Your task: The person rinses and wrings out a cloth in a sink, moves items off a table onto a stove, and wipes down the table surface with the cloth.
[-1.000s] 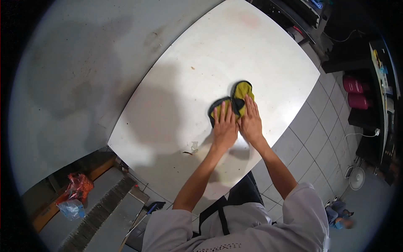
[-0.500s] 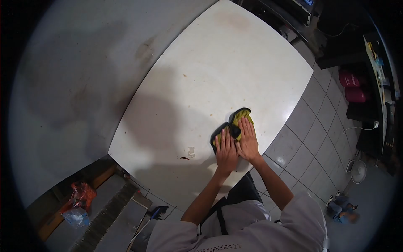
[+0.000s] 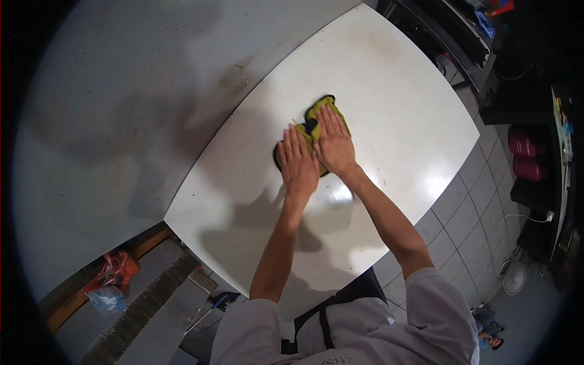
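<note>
A yellow-green cloth [image 3: 339, 114] with dark edging lies bunched on the white table [image 3: 389, 115]. Both my hands press down on it side by side, palms down. My left hand [image 3: 298, 167] covers the cloth's lower left part, its fingers stretched out and slightly spread. Over the right part rests my right hand [image 3: 334, 145], its fingers straight and flat, its thumb side close to my left hand. Neither hand grips the cloth; much of it is hidden beneath them.
A grey wall [image 3: 121, 121] borders the table's left side. Red and clear plastic bags [image 3: 115, 274] are at the lower left. Dark shelving with magenta containers [image 3: 524, 142], a white fan [image 3: 514, 278] and a person [image 3: 488, 328] are at the right.
Both hands and the cloth first came nearer to my body, then moved away and to the left across the table. The camera view has shifted slightly.
</note>
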{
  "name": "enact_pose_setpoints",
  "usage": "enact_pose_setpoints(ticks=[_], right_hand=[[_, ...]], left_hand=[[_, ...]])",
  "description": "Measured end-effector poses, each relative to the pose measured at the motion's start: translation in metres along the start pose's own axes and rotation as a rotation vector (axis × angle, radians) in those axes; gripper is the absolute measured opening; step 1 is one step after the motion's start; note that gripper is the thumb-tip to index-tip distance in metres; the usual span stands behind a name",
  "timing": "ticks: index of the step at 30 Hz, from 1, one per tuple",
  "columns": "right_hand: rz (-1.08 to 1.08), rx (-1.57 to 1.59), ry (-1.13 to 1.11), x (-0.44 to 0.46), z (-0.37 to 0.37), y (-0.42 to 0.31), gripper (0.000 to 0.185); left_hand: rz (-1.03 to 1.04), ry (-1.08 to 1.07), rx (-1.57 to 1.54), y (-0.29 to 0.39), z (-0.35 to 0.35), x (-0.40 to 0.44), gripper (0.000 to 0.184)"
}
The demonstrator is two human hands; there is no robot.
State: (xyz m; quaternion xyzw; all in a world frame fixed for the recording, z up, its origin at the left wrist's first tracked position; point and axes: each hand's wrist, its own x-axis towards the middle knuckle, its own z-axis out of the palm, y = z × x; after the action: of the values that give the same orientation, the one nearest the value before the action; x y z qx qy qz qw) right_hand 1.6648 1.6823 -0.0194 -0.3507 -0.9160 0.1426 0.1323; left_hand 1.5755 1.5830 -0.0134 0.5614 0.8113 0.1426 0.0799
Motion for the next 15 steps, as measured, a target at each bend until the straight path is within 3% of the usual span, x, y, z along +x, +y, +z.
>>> enact_pose_setpoints(ticks=[9, 15], right_hand=[[-0.101, -0.031, 0.022, 0.119, 0.041, -0.019, 0.069], [-0.099, 0.003, 0.062, 0.139, 0.051, -0.030, 0.067]], left_hand=[[-0.092, 0.092, 0.199, -0.070, 0.002, 0.074, 0.064], [-0.079, 0.157, 0.151, -0.086, -0.002, 0.087, 0.058]])
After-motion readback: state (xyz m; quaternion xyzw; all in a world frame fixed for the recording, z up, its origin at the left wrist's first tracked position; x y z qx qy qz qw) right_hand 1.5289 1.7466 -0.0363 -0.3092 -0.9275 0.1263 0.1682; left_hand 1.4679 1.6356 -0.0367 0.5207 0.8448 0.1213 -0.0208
